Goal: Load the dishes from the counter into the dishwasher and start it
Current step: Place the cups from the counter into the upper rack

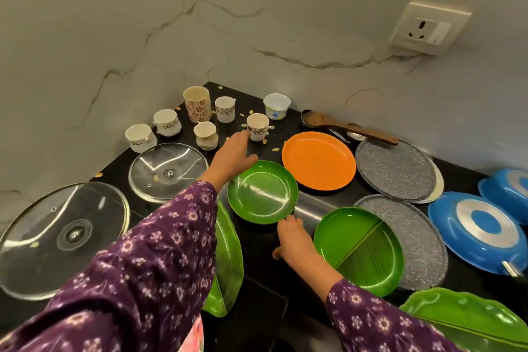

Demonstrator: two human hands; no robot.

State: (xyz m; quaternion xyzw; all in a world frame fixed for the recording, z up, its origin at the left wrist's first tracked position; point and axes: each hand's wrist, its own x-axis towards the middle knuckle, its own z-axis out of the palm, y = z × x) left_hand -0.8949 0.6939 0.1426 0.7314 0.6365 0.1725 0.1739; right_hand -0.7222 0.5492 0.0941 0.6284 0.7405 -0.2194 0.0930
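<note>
The fingers (pixel 242 136) of my left hand (pixel 233 158) are stretched out and spread, tips just beside the small patterned cup (pixel 258 126). I cannot tell whether they touch it, and they grip nothing. My right hand (pixel 294 240) lies low and relaxed over the counter (pixel 257 254) and holds nothing; its fingertips are at the near rim of the round green plate (pixel 263 191).

The cup stands upright toward the far corner of the counter, at the near side of a cluster of cups. The orange plate (pixel 318 164) is just to its right, and bits of shell (pixel 275 149) are scattered around its base. The green plate sits mid-counter, between my two hands. The dishwasher is out of view.

I judge the step in hand to be the first pick, with loading barely begun. To do it well, I would wrap thumb and fingers round the cup's body, not hook its rim. I would lift it straight up so that my sleeve (pixel 160 237) clears the glass lid (pixel 168 171) and the neighbouring cups. With the right hand I would slide my fingertips under the plate's rim and tip it up before lifting. Any shell in the cup should be shaken out before racking.
</note>
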